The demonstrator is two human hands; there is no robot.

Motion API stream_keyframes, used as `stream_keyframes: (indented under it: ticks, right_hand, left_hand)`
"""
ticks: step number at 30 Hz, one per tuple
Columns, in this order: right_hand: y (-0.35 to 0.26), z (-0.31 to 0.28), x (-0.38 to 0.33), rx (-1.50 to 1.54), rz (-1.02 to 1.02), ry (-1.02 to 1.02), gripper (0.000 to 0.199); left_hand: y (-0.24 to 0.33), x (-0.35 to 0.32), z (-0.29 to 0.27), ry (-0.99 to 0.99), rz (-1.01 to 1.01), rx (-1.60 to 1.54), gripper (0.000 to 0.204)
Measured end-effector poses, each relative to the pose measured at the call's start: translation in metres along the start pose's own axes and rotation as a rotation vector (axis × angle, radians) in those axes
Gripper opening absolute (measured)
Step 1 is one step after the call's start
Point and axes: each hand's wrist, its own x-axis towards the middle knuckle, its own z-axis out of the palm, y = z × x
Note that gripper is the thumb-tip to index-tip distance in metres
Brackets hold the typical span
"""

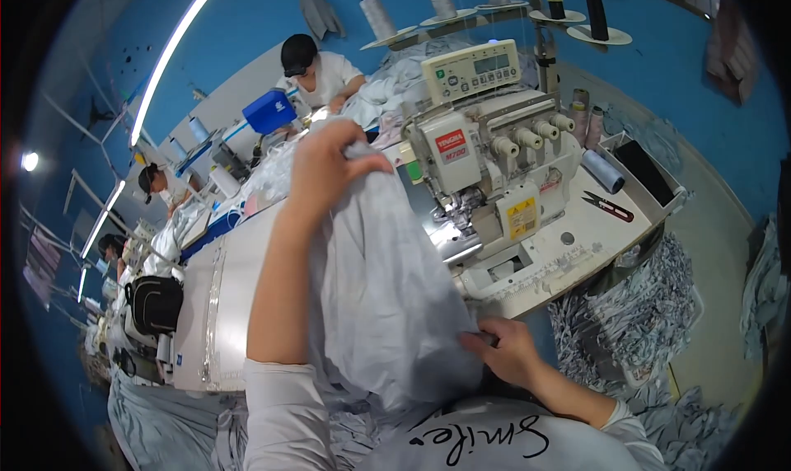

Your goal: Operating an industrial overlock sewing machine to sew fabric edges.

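Observation:
A light grey piece of fabric (387, 273) hangs stretched between my two hands, in front of the sewing machine. My left hand (334, 162) is raised and pinches the upper end of the cloth, left of the machine head. Lower down on the right, my right hand (507, 351) grips the cloth's edge near the table's front, close to my lap. The overlock sewing machine (449, 154), white with several tension dials, stands just right of the fabric. Its presser foot area shows beside the cloth, with no fabric visibly under it.
Thread snips (608, 207) and a grey-blue thread cone (603, 172) lie on the machine table's right side, by an open box (647, 170). Below sits a heap of fabric scraps (630, 306). Thread cones (379, 18) stand above. Across, a co-worker (329, 75) bends over cloth.

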Motion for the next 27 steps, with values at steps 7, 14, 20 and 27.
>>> stream_keyframes:
  ticks: [7, 14, 20, 27]
  right_hand:
    - [-0.03, -0.037, 0.04, -0.302, -0.189, 0.245, 0.036]
    - [-0.017, -0.032, 0.076, 0.186, 0.195, -0.039, 0.024]
    - [-0.023, -0.027, 0.064, 0.548, 0.181, 0.106, 0.015]
    - [-0.008, -0.036, 0.063, 0.65, 0.075, 0.306, 0.01]
  left_hand:
    - [-0.015, -0.028, 0.055, -0.178, -0.191, -0.189, 0.045]
    - [-0.024, -0.03, 0.059, -0.59, -0.593, -0.496, 0.034]
    - [-0.025, -0.03, 0.078, -0.476, -0.421, -0.539, 0.025]
    - [-0.041, -0.03, 0.091, -0.571, -0.297, -0.582, 0.026]
